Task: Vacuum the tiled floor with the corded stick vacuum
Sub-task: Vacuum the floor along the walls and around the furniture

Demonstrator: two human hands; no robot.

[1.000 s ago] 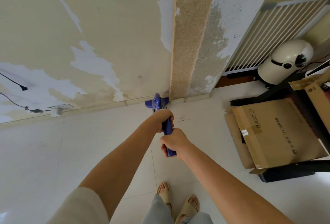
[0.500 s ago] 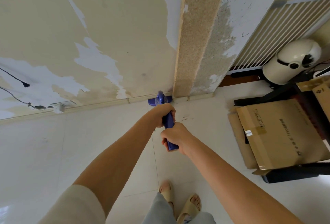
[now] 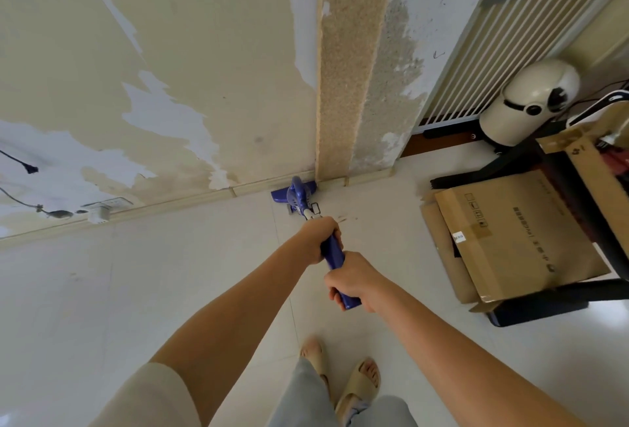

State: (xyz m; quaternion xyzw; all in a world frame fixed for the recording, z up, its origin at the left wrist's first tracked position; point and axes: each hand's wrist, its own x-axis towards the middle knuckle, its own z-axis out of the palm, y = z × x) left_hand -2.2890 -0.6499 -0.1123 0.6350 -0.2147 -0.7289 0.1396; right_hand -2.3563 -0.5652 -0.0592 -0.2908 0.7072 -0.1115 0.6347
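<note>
Both hands grasp the blue stick vacuum [image 3: 333,251] by its handle: the left hand [image 3: 318,239] curls round it higher up the shaft, the right hand [image 3: 354,280] clenches the end nearest the body. The vacuum's head [image 3: 293,194] sits on the tiled floor [image 3: 170,273], touching the skirting board [image 3: 190,203] at the foot of the peeling wall [image 3: 170,69]. Flattened cardboard boxes [image 3: 503,236] lie well apart to the right.

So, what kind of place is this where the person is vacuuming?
Most likely a room in a lived-in home, rather worn. The wall has peeling paint, a white barred gate stands in the doorway, and flattened cardboard boxes lie on the tiled floor by the blue vacuum head.
</note>
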